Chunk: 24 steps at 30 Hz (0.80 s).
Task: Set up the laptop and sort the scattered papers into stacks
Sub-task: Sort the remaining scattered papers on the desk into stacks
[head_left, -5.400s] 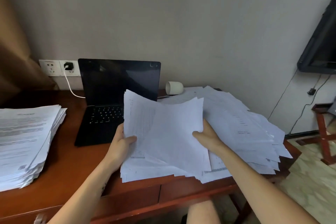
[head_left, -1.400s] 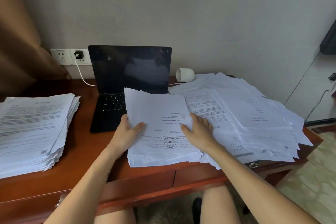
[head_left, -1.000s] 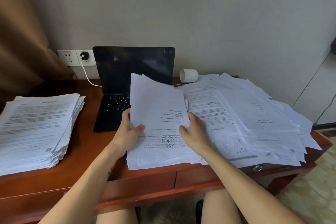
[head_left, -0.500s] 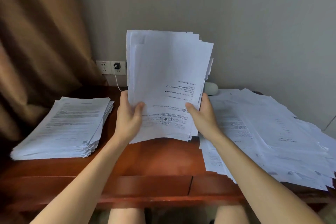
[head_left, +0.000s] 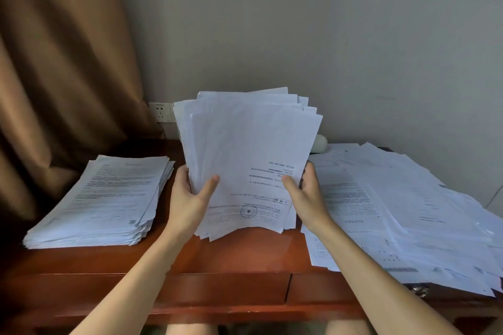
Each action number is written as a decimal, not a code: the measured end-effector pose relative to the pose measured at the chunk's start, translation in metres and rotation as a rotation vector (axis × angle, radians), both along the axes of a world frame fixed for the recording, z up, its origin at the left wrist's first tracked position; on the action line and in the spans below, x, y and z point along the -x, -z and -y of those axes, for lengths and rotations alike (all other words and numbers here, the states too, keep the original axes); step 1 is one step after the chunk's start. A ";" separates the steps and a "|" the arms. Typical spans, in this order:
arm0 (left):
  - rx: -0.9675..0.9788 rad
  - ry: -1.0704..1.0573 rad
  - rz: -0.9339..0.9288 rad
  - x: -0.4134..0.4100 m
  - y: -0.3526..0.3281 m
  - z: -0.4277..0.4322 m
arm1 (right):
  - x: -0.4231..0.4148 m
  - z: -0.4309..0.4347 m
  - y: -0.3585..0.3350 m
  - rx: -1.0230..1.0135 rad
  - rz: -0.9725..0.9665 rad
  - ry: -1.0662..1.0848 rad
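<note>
Gripping opposite edges, left hand (head_left: 187,200) and right hand (head_left: 309,197) hold a sheaf (head_left: 250,149) upright.

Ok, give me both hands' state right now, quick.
Left hand: gripping the upright sheaf of papers by its left edge.
Right hand: gripping the same sheaf by its right edge.

We can read no word for certain: the front sheet of the held bundle (head_left: 245,149) carries upside-down printed lines with long digit strings near its right edge, all too blurred to spell out, and near its bottom a round seal (head_left: 248,211) with a star in the middle. On the top sheet of the left stack (head_left: 109,198) we see a heading, paragraphs of fine print and a small square code (head_left: 132,221) at the near right corner, none of it legible. The sheets of the loose pile (head_left: 394,212) on the right bear short printed lines that we cannot make out either.
</note>
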<state>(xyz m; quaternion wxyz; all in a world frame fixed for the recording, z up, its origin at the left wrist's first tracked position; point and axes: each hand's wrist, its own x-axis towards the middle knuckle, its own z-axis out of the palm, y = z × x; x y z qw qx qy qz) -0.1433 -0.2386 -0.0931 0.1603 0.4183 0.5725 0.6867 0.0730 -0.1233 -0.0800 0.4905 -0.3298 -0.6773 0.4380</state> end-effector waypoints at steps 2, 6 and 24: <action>-0.036 -0.039 -0.021 -0.001 -0.011 0.000 | 0.001 0.003 -0.008 -0.040 0.006 -0.051; -0.056 -0.015 -0.050 0.000 -0.028 -0.003 | 0.005 0.011 -0.018 -0.098 0.037 -0.079; -0.110 -0.040 -0.019 -0.003 -0.062 -0.016 | 0.013 0.011 -0.027 -0.097 -0.026 0.073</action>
